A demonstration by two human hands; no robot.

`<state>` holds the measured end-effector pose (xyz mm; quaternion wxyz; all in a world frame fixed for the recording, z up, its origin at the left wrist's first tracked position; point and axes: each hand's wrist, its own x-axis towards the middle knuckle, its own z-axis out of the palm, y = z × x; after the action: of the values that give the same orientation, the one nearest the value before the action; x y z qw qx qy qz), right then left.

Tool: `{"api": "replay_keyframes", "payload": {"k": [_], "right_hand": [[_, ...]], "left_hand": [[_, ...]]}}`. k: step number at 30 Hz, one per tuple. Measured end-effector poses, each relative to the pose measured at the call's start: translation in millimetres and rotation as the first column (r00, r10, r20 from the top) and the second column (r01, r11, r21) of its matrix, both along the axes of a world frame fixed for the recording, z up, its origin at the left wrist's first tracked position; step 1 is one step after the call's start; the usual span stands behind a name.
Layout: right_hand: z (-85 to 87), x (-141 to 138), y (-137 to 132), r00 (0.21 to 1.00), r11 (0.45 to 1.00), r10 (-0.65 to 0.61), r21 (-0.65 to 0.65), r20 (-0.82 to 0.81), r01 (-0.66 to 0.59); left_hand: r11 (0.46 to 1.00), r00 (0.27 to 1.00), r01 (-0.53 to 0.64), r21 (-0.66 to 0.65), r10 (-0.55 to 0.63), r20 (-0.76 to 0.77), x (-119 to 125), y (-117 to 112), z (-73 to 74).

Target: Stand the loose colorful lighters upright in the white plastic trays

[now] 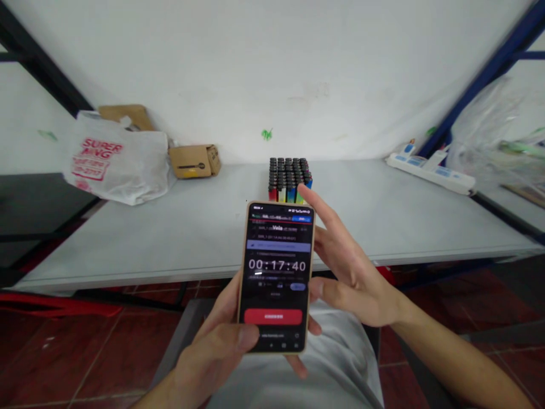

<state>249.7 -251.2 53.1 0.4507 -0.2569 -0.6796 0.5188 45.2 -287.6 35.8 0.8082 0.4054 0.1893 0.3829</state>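
Note:
My left hand (221,341) is wrapped round the lower part of a smartphone (275,295), its thumb over the bottom left corner and fingertips showing past the right edge. The lit screen has a timer reading 00:17:40 and a red button below. At the phone's right side is my right hand (349,267), with the index finger stretched out and the thumb apart from it, close to the edge; whether the thumb touches cannot be made out. Beyond the phone, a block of lighters (289,173) with black tops and coloured bodies stands upright on the table, partly hidden.
On the grey table (204,227) a white plastic bag (123,159) and a small cardboard box (193,161) lie at the left. A white power strip (432,170) rests at the right, near a clear plastic bag (494,130). A wall stands behind.

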Motion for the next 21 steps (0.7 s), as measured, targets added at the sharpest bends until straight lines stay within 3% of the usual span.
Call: {"api": "replay_keyframes", "payload": {"k": [7, 14, 21], "right_hand": [[-1.7, -2.3, 0.1, 0.997, 0.996, -0.070, -0.057, -0.022, 0.069], [-2.6, -4.7, -0.5, 0.997, 0.989, -0.037, -0.146, -0.067, 0.027], [-6.1, -3.2, 3.8, 0.993, 0.993, 0.014, -0.117, -0.113, -0.028]], "left_hand": [[0.999, 1.000, 0.012, -0.032, -0.012, 0.012, 0.8, -1.6, 6.6], [1.000, 1.000, 0.010, -0.015, -0.010, 0.022, 0.6, 0.4, 3.7], [1.000, 1.000, 0.005, -0.017, -0.005, 0.027, 1.6, 2.6, 1.3]]}}
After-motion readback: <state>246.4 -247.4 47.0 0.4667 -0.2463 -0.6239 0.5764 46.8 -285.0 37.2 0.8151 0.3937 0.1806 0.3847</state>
